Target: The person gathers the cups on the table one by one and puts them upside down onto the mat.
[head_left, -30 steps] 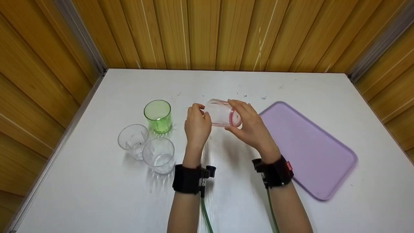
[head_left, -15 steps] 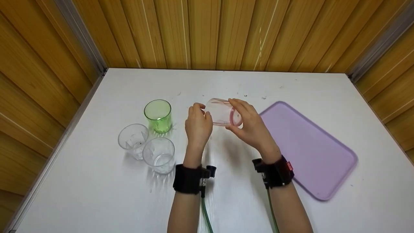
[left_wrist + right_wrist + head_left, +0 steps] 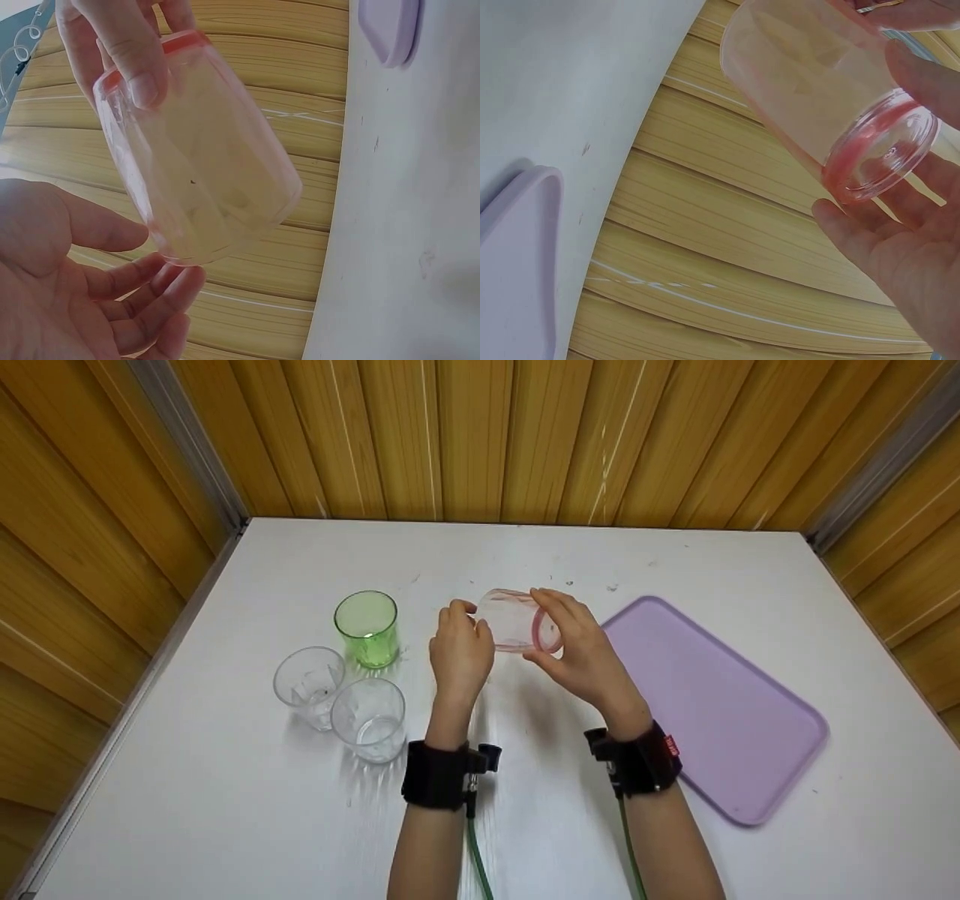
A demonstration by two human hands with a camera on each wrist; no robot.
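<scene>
A clear pink cup (image 3: pixel 511 621) lies sideways in the air above the table, its thick pink base toward the right and its mouth toward the left. My right hand (image 3: pixel 581 652) grips it around the base, thumb below and fingers over the top in the head view. At the mouth end, my left hand (image 3: pixel 461 652) holds the rim between thumb and curled fingers. The left wrist view shows that thumb (image 3: pixel 112 229) and the fingertips at the rim of the cup (image 3: pixel 202 165). In the right wrist view the base (image 3: pixel 885 150) sits between thumb and fingers.
Left of the hands stand a green cup (image 3: pixel 367 630) and two clear cups, one further left (image 3: pixel 309 686) and one nearer (image 3: pixel 367 720). A purple tray (image 3: pixel 720 712) lies at the right on the white table (image 3: pixel 225 825). Yellow wood-look panels (image 3: pixel 480 442) rise behind.
</scene>
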